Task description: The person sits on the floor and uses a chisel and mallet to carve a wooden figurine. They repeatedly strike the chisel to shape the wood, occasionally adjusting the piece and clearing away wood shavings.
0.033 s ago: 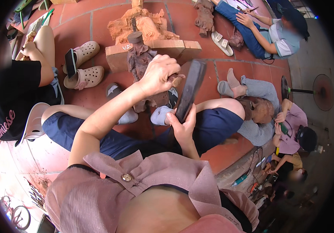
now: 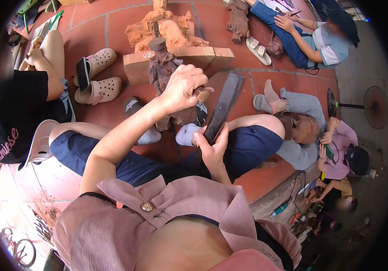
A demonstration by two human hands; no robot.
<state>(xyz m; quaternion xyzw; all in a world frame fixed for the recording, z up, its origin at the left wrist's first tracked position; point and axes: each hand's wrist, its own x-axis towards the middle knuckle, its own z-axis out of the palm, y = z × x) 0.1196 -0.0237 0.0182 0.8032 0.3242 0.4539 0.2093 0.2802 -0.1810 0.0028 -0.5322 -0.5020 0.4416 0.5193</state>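
A dark brown carved wooden figure (image 2: 158, 58) stands upright on the floor between my feet, its lower part partly behind my left arm and hand. My left hand (image 2: 185, 88) is closed around a chisel (image 2: 204, 95) in front of the figure. Only the chisel's wooden handle end shows, pointing right; its blade is hidden by the hand. My right hand (image 2: 214, 147) grips the lower end of a dark bar-shaped mallet (image 2: 224, 106). The mallet leans up and to the right, a small gap away from the handle end.
Behind the figure, an orange-toned carving (image 2: 171, 29) lies on a wooden block (image 2: 135, 67). Beige clogs (image 2: 101, 90) with a phone (image 2: 82, 72) sit at the left. People sit working on both sides. A fan (image 2: 377, 107) stands at the far right.
The mallet in my right hand has swung slightly right, away from the chisel's handle end. My left hand stays almost in place.
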